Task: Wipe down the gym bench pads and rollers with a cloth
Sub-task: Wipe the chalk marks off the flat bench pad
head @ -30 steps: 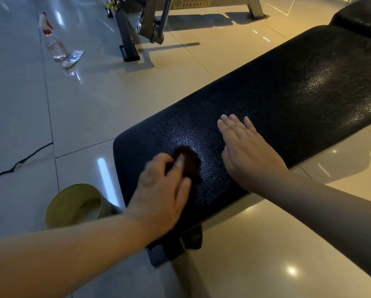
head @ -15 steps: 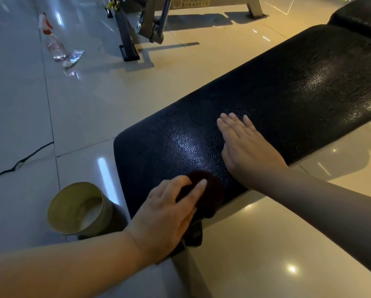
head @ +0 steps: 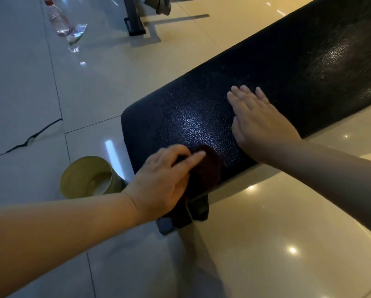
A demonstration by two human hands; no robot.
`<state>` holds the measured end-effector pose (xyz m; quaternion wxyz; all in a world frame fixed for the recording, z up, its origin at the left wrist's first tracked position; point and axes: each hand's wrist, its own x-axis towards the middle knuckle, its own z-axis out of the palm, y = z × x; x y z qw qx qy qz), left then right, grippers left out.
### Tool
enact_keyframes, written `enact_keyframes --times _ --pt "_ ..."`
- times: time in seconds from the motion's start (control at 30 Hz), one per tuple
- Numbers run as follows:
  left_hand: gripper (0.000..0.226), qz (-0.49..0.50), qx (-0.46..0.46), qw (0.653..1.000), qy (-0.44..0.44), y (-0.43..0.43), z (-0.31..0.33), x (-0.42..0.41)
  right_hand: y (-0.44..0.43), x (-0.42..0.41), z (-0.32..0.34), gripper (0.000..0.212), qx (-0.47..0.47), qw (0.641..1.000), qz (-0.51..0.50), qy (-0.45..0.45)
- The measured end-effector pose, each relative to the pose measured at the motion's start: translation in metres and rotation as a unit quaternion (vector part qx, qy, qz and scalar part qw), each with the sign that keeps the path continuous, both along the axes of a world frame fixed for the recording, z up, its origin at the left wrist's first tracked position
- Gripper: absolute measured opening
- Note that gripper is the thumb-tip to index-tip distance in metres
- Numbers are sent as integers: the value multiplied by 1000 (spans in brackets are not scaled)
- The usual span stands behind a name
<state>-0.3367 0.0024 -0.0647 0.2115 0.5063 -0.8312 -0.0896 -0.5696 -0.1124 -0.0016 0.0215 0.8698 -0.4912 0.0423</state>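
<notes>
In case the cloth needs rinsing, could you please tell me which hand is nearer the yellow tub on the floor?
Left. The left hand holds the cloth on the pad, beside the tub; the right hand lies flat farther along the pad.

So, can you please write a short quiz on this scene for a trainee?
1. True or false: the right hand lies flat on the pad.
2. Which hand holds the cloth? A: the left hand. B: the right hand.
3. Fill the gap: the tub stands on the ___, near the pad's end.

Key: 1 true; 2 A; 3 floor.
</notes>
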Motion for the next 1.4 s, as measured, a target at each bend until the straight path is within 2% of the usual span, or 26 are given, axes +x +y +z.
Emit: enact_keyframes --times 0.07,0.13,0.2,0.27,0.3,0.33,0.4,0.5,0.53,0.57,0.6,0.7,0.73,0.77,0.8,0.83,0.9,0.93,0.97,1.0,1.07,1.13,1.2,1.23,1.3,1.4 --pt "56 125 7 992 27 -17 2 2 0 0 -1 65 -5 1000 -1 4" --pt "60 227 82 970 34 -23 9 -13 0 2 -1 65 -7 1000 -2 5" --pt "61 172 88 981 23 -11 16 -31 0 2 0 66 -4 1000 -3 5" --pt "57 42 33 998 -15 1 17 -31 0 1 1 66 -3 1000 -4 9" --pt "56 12 6 1000 -23 -2 13 -23 0 1 1 66 -2 1000 -4 11" --pt "56 30 -8 999 -22 -10 7 -14 0 1 0 66 -5 1000 -4 12" --pt "55 184 0 983 8 -35 0 1 0 2 -1 68 -14 1000 -5 12" --pt "46 427 103 896 66 -75 10 5 0 2 -3 71 -19 1000 -4 14" --pt "44 466 129 871 80 -85 18 -1 0 3 -3 71 -19 1000 -4 14" --pt "44 478 146 861 94 -91 25 -10 -1 3 -3 71 -17 1000 -3 14" --pt "47 454 154 872 101 -92 33 -21 0 4 -3 70 -15 1000 -3 16" --pt "55 237 99 964 62 -72 38 -45 -1 2 -2 66 -2 1000 -4 19" --pt "54 182 71 980 48 -71 37 -40 0 2 -1 66 2 1000 -4 18" --pt "53 174 56 982 36 -78 35 -28 1 1 0 66 4 1000 -3 16" --pt "51 225 51 973 25 -90 31 -16 1 1 0 67 2 1000 -3 13" --pt "49 313 69 947 38 -105 26 -4 1 1 0 68 -2 1000 -4 11" --pt "46 475 158 860 97 -129 29 7 2 2 -1 68 -5 1000 -5 12" --pt "45 501 187 836 120 -138 34 2 1 3 -2 67 -4 1000 -5 10" --pt "45 498 195 833 143 -146 39 -9 1 3 -2 68 -2 1000 -5 6" --pt "45 469 194 846 159 -152 44 -21 0 3 -1 69 1 1000 -4 2" --pt "50 365 176 895 190 -157 55 -45 0 3 0 70 7 1000 -2 -4" --pt "57 251 162 938 177 -149 60 -63 1 3 2 67 18 1000 -1 -21" --pt "59 140 156 965 155 -132 58 -69 3 2 5 60 25 998 -14 -64" --pt "59 102 154 970 158 -123 55 -67 5 1 7 57 27 996 -23 -87" --pt "57 110 152 964 188 -109 51 -57 6 -1 9 55 30 993 -24 -112" --pt "44 190 209 914 292 -111 56 -53 5 2 11 58 51 994 -11 -93"
